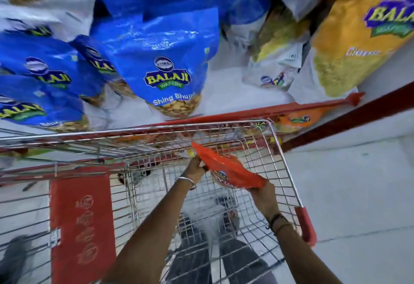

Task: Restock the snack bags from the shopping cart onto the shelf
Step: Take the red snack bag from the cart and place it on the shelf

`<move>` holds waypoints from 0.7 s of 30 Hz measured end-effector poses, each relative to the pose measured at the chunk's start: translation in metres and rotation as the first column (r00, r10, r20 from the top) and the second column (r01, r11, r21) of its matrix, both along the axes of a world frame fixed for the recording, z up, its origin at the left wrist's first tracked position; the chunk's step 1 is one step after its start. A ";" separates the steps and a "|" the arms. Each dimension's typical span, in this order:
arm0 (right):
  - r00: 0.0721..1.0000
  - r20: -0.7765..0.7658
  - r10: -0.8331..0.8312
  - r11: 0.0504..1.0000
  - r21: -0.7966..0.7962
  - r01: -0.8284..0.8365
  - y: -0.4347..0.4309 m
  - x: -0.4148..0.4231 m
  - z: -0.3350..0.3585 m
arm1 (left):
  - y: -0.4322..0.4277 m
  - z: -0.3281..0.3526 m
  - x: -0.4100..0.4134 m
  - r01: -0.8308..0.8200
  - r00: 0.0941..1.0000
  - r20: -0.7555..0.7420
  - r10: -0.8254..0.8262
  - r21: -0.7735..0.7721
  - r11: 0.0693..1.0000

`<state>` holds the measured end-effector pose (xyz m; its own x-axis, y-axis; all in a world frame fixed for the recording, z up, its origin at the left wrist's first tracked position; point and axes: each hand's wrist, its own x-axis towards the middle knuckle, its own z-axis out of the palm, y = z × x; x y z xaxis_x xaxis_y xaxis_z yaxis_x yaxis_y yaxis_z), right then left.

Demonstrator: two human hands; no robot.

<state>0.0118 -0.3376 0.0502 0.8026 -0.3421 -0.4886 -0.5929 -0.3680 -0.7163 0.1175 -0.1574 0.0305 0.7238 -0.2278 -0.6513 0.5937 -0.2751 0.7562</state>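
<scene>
Head view: both hands hold an orange snack bag [230, 171] over the shopping cart [284, 167]; left hand [196, 168] pinches its far end, right hand [263, 196] grips its near end. Beyond them, blue bags [161, 59] fill the shelf [224, 100].

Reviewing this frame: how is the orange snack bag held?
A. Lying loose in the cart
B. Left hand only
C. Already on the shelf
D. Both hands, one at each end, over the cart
D: the left hand and right hand grip opposite ends of the orange snack bag above the cart.
</scene>
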 end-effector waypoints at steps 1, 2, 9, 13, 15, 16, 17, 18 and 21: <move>0.999 0.015 -0.029 0.999 -0.030 0.029 0.000 0.000 -0.002 | 0.000 -0.005 0.000 0.025 1.000 0.000 -0.025 0.016 1.000; 0.998 0.022 -0.052 0.998 -0.047 0.053 0.001 0.000 -0.003 | 0.000 -0.011 0.001 0.026 0.999 0.022 -0.027 0.028 0.999; 0.980 0.007 -0.199 0.979 -0.049 0.199 0.002 0.006 0.014 | 0.000 0.016 0.000 -0.204 0.969 -0.108 0.223 0.163 0.965; 0.949 0.050 -0.313 0.935 0.192 0.298 -0.004 0.015 0.048 | 0.000 0.067 -0.018 -0.357 0.934 0.002 0.357 -0.025 0.934; 0.935 0.061 -0.350 0.898 0.307 0.316 -0.005 0.019 0.072 | 0.000 0.093 -0.027 -0.420 0.906 0.009 0.423 -0.090 0.903; 0.930 0.064 -0.361 0.871 0.380 0.312 -0.006 0.021 0.085 | 0.000 0.104 -0.031 -0.437 0.897 0.008 0.442 -0.130 0.890; 0.918 0.093 -0.386 0.835 0.458 0.305 -0.008 0.021 0.100 | 0.001 0.117 -0.033 -0.458 0.884 0.012 0.467 -0.175 0.871; 0.900 0.097 -0.426 0.776 0.551 0.308 -0.010 0.021 0.116 | 0.001 0.133 -0.035 -0.466 0.874 0.038 0.484 -0.217 0.858; 0.896 0.068 -0.439 0.633 0.732 0.254 -0.014 0.021 0.164 | -0.004 0.183 -0.032 -0.479 0.839 0.070 0.539 -0.372 0.795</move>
